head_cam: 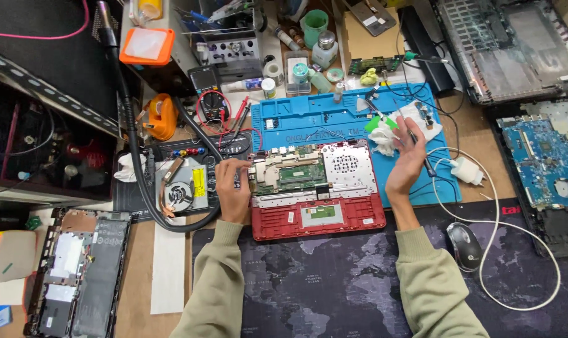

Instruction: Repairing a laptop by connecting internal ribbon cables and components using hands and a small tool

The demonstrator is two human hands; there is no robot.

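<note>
An opened red laptop base lies in front of me, its green circuit board and silver speaker plate exposed. My left hand rests at the laptop's left edge, fingers curled on the chassis corner near the board. My right hand is raised over the blue work mat, fingers spread beside a crumpled white tissue. A thin dark tool pokes out just behind that hand; whether the hand grips it I cannot tell.
A cooling fan module and black hose sit left. A white charger with cable and a mouse lie right. A blue motherboard, other laptop shells, a multimeter and bottles crowd the bench.
</note>
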